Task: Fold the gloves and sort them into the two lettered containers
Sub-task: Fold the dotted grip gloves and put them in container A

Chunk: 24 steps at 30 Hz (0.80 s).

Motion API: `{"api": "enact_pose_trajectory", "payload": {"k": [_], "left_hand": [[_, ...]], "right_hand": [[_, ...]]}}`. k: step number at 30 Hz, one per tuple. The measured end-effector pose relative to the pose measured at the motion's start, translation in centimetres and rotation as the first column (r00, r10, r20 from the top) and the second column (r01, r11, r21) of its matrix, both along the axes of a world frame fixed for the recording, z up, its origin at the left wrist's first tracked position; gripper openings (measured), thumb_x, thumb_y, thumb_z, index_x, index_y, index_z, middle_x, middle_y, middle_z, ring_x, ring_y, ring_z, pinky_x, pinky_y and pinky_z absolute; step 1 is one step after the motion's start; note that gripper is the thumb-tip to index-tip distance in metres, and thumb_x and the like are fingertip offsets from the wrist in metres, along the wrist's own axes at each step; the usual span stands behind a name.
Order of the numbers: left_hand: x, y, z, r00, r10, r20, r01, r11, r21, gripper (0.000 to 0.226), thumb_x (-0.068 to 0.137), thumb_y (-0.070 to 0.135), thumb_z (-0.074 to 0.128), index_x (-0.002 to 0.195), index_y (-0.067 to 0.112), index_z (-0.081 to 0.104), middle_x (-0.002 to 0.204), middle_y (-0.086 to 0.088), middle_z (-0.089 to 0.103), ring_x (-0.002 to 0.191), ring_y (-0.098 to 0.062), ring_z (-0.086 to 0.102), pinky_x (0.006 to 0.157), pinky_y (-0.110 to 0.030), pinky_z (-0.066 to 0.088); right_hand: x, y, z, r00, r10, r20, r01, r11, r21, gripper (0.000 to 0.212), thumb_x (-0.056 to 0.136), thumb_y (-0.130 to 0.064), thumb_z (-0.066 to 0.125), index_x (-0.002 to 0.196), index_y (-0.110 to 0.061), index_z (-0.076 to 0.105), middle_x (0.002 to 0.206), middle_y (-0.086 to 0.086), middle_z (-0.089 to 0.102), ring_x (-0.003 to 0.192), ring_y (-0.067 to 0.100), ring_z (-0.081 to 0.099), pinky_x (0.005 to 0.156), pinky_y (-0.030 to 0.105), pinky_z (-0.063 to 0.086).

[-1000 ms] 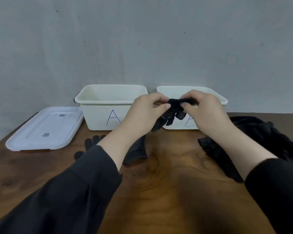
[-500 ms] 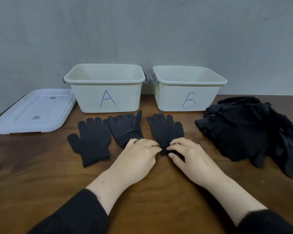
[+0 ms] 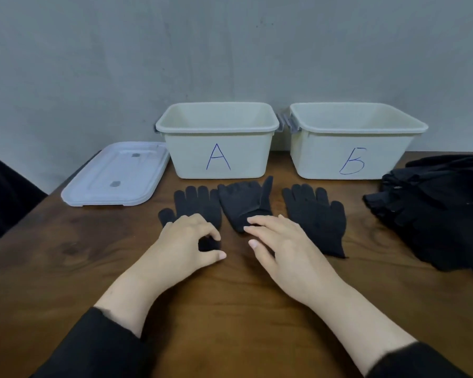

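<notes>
The brown table (image 3: 66, 257) holds everything, and box A (image 3: 219, 151) is the thing to find the rest by. Box B (image 3: 350, 154) stands just to the right of box A, both with open tops, most likely so folded gloves can drop in. I cannot see the bottoms of the boxes, so I cannot tell if any gloves are inside. Far to the right of box A, past box B, a big pile of black gloves (image 3: 434, 214) waits its turn. A white lid (image 3: 115, 178) lies flat to the left of box A, out of the way. Three black gloves lie flat in a row in front of box A, fingers pointing at the boxes, likely so they are easy to fold. The left glove (image 3: 194, 203) is in front of box A's left side, and the left hand (image 3: 183, 246) pinches its cuff with curled fingers and thumb, ready to fold it, I think. The middle glove (image 3: 243, 203) has the right hand (image 3: 281, 244) resting on its near end with fingers straight, grasping nothing. The right glove (image 3: 317, 216) lies untouched.
</notes>
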State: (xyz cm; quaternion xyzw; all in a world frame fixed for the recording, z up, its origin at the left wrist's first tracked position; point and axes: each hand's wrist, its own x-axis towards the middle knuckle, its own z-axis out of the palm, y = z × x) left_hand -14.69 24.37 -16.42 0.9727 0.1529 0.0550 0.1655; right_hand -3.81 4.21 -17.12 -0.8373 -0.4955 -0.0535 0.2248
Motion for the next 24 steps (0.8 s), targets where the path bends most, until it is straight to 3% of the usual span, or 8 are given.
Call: {"api": "enact_pose_trajectory", "payload": {"k": [4,9,11,13,15,17,20,24], "left_hand": [[-1.2,1.7,-0.1,0.995,0.06,0.078,-0.057,0.997,-0.046,0.01,0.091,0.038,0.068,0.099,0.033,0.07,0.107,0.019,0.059,0.103,-0.005,0.054,0.097,-0.035,0.044],[-1.3,2.1,-0.3,0.963,0.192,0.187,-0.17,0.977,-0.13,0.006,0.097,0.031,0.06,0.095,0.031,0.065,0.097,0.017,0.06,0.094,-0.002,0.056,0.082,-0.023,0.047],[-1.0,1.6,0.1,0.89,0.32,0.325,-0.244,0.936,-0.254,0.008,0.098,0.029,0.058,0.093,0.031,0.064,0.091,0.017,0.062,0.089,0.001,0.057,0.072,-0.014,0.042],[-0.6,0.8,1.1,0.792,0.425,0.438,-0.262,0.885,-0.386,0.009,0.098,0.029,0.057,0.092,0.03,0.064,0.087,0.018,0.064,0.087,0.006,0.058,0.069,-0.012,0.039],[0.0,-0.5,2.5,0.72,0.467,0.513,-0.194,0.845,-0.498,0.011,0.098,0.029,0.057,0.091,0.031,0.064,0.085,0.017,0.068,0.087,0.007,0.061,0.071,-0.014,0.042],[0.8,-2.2,3.9,0.68,0.467,0.565,-0.1,0.823,-0.559,0.011,0.098,0.028,0.058,0.091,0.03,0.066,0.087,0.017,0.069,0.088,0.002,0.064,0.075,-0.018,0.046],[2.3,-5.1,5.7,0.719,0.421,0.552,0.065,0.751,-0.658,0.019,0.099,0.024,0.054,0.092,0.027,0.071,0.089,0.013,0.073,0.088,-0.005,0.069,0.08,-0.028,0.053],[4.1,-8.1,7.2,0.79,0.301,0.534,0.3,0.569,-0.765,0.03,0.106,0.02,0.042,0.106,0.016,0.072,0.101,0.005,0.076,0.101,-0.006,0.07,0.091,-0.029,0.056]], "right_hand": [[-0.5,1.7,-0.9,0.996,0.032,-0.087,-0.04,0.994,-0.101,0.042,0.109,-0.039,0.036,0.148,-0.031,0.049,0.16,-0.017,0.034,0.145,0.002,0.031,0.11,0.012,0.009],[-1.2,2.3,-1.2,0.996,0.057,-0.068,-0.064,0.994,-0.091,0.042,0.108,-0.04,0.038,0.148,-0.032,0.049,0.156,-0.017,0.041,0.143,0.0,0.031,0.109,0.008,0.006],[-1.2,2.0,-0.8,0.993,0.032,-0.111,-0.034,0.999,-0.022,0.041,0.106,-0.041,0.042,0.145,-0.033,0.052,0.149,-0.019,0.047,0.136,-0.004,0.037,0.104,-0.001,0.011],[-1.2,1.8,-0.5,0.978,0.013,-0.207,0.005,0.996,0.086,0.04,0.104,-0.045,0.046,0.142,-0.036,0.054,0.14,-0.025,0.052,0.128,-0.01,0.042,0.105,0.001,0.027],[-1.1,1.8,0.0,0.923,0.015,-0.384,0.073,0.975,0.212,0.041,0.101,-0.049,0.05,0.141,-0.042,0.051,0.136,-0.03,0.052,0.123,-0.015,0.045,0.104,0.007,0.038],[-1.3,2.3,1.0,0.803,0.115,-0.584,0.112,0.934,0.338,0.047,0.099,-0.047,0.055,0.145,-0.044,0.045,0.14,-0.03,0.052,0.126,-0.016,0.047,0.103,0.007,0.04],[-2.2,2.8,2.6,0.639,0.288,-0.713,0.174,0.849,0.498,0.045,0.098,-0.038,0.061,0.141,-0.044,0.048,0.134,-0.028,0.059,0.125,-0.01,0.053,0.104,0.017,0.046],[-1.2,1.4,4.5,0.662,0.176,-0.728,0.418,0.72,0.554,0.022,0.102,-0.023,0.058,0.119,-0.032,0.069,0.109,-0.007,0.074,0.109,0.013,0.069,0.099,0.048,0.055]]}}
